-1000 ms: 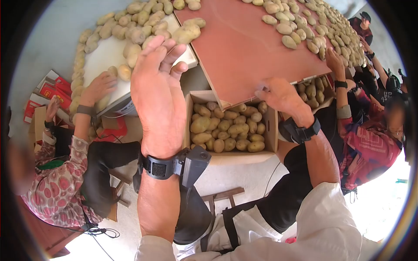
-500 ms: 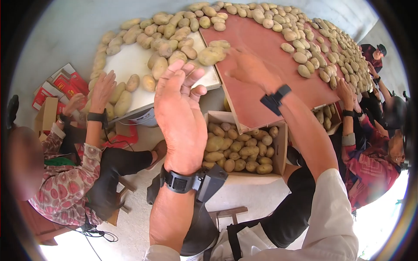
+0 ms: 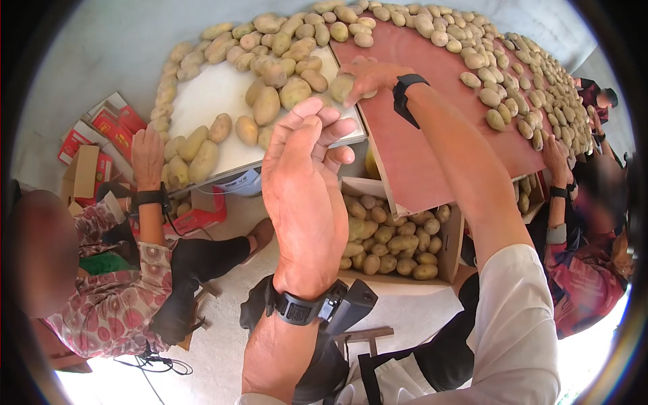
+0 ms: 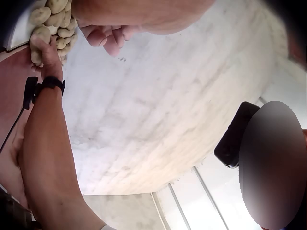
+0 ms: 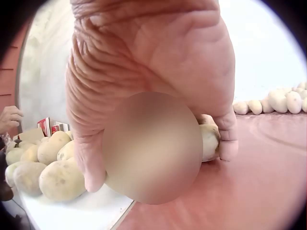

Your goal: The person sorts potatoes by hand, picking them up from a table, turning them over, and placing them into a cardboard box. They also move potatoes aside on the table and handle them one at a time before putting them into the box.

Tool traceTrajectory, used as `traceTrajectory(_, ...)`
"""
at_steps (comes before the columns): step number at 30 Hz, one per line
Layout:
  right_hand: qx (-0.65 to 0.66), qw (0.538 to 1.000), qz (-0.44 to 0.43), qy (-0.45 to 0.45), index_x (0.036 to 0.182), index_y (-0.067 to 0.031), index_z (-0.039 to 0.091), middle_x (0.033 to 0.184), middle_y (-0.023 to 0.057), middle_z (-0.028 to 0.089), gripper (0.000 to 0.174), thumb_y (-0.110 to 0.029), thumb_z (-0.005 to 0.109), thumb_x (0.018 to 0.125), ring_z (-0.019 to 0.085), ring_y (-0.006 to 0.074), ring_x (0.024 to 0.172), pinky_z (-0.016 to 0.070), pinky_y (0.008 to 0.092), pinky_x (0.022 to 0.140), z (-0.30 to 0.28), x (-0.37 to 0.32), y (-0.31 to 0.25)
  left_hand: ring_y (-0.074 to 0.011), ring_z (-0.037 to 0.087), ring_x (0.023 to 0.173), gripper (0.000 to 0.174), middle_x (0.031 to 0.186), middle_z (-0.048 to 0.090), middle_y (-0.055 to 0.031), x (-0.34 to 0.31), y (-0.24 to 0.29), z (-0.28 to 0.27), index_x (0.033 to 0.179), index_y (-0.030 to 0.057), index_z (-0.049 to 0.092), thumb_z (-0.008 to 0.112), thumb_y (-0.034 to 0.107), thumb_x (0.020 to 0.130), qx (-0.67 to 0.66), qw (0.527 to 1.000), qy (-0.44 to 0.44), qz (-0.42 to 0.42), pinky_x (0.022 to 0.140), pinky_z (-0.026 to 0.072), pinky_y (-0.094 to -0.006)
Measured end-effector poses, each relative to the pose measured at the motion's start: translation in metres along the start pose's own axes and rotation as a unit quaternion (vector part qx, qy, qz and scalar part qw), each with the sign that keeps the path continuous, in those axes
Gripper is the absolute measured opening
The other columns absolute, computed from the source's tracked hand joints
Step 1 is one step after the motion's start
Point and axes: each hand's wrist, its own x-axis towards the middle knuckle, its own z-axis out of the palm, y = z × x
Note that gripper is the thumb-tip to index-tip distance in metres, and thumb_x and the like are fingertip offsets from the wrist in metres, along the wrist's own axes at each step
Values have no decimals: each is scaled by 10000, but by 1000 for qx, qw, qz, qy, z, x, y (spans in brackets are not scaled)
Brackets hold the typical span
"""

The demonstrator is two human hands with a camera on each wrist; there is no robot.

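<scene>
My right hand (image 3: 376, 75) reaches over the seam between the white board (image 3: 212, 94) and the red board (image 3: 422, 128). Its thumb and fingers curl round a yellowish potato (image 3: 341, 88) there. In the right wrist view, part of another potato (image 5: 209, 143) shows beside the fingers, and a blur hides the middle of the grasp. My left hand (image 3: 307, 162) is raised before the white board, palm turned sideways, fingers loosely bent and holding nothing. Below the red board's corner is a cardboard box (image 3: 449, 253) with many potatoes (image 3: 391, 243) inside.
Potatoes (image 3: 270, 40) are heaped along the back of the white board, and more potatoes (image 3: 560, 101) cover the red board's far right. A person (image 3: 115, 290) in a patterned shirt sits at the left, another person (image 3: 580, 277) at the right. Red cartons (image 3: 101, 131) stand behind the left person.
My right hand has gone from the red board's near edge, across it, to the potato at the seam, and now grips it. My left hand stays raised; the head view has shifted.
</scene>
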Motion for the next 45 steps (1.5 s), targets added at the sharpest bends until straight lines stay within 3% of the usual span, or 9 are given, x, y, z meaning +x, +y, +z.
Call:
traceTrajectory(10, -28, 998, -16, 56, 1400, -94, 534, 1418, 162, 495, 818, -419, 835, 712, 484, 378, 1332, 437, 509, 1078, 15, -37, 32, -176, 617, 1040, 293, 1126, 623, -64, 16, 7, -9, 1277, -5, 558, 543, 137, 1021, -1, 1000, -22, -18, 837, 448, -319)
traceTrajectory(15, -21, 997, 27, 74, 1373, -48, 558, 1392, 170, 510, 822, -443, 834, 707, 474, 388, 1337, 421, 499, 1097, 35, -118, 49, -173, 614, 1072, 366, 1153, 617, -54, 23, 13, -15, 1329, -4, 531, 586, 161, 1007, -17, 999, -38, -24, 876, 453, -320)
traceTrajectory(21, -6, 994, 96, 55, 1404, -41, 539, 1401, 186, 514, 896, -520, 836, 707, 450, 405, 1339, 396, 468, 1132, 61, -176, 32, -185, 634, 997, 241, 1081, 650, -78, 37, 17, -17, 1224, -5, 590, 512, 108, 1026, -6, 1000, -8, -19, 800, 462, -322)
traceTrajectory(23, 17, 983, 144, 114, 1395, -65, 551, 1370, 175, 524, 876, -588, 795, 735, 468, 398, 1303, 438, 487, 1083, 70, -181, 23, -187, 633, 1042, 291, 1117, 641, -74, 45, 7, -24, 1262, 7, 571, 568, 143, 1005, 28, 997, -41, -64, 838, 470, -325)
traceTrajectory(30, 58, 965, 228, 113, 1462, -76, 507, 1429, 187, 512, 887, -580, 765, 779, 447, 406, 1361, 426, 481, 1115, 71, -190, 1, -194, 669, 1054, 259, 1129, 662, -90, 60, -40, -24, 1227, 10, 602, 565, 130, 1001, 159, 967, -93, -177, 765, 495, -320)
traceTrajectory(36, 116, 979, 140, 96, 1516, -68, 459, 1451, 237, 500, 915, -377, 827, 738, 461, 426, 1358, 406, 492, 1131, 67, -221, 23, -198, 669, 1078, 313, 1225, 632, -113, 54, -69, -6, 1262, -15, 597, 587, 135, 988, 295, 916, -125, -243, 767, 505, -322)
traceTrajectory(39, 145, 974, 94, 144, 1474, -78, 506, 1390, 230, 575, 814, -228, 814, 736, 528, 424, 1303, 452, 482, 1080, 78, -238, 46, -205, 663, 1089, 343, 1259, 618, -124, 44, -82, 5, 1288, -32, 587, 582, 136, 989, 329, 903, -131, -244, 767, 507, -328)
traceTrajectory(42, 63, 971, 161, 164, 1283, -107, 650, 1231, 170, 693, 432, -57, 621, 856, 638, 400, 1151, 526, 467, 933, 89, -227, 60, -224, 656, 1108, 379, 1268, 620, -143, 53, -84, 13, 1318, -50, 575, 576, 142, 991, 366, 889, -149, -233, 771, 508, -330)
traceTrajectory(45, 79, 976, 155, 129, 1251, -81, 639, 1206, 186, 692, 450, -79, 683, 802, 618, 416, 1151, 507, 480, 952, 84, -242, 65, -230, 655, 1123, 384, 1284, 620, -150, 44, -90, 24, 1321, -54, 574, 577, 144, 991, 403, 871, -171, -221, 771, 506, -329)
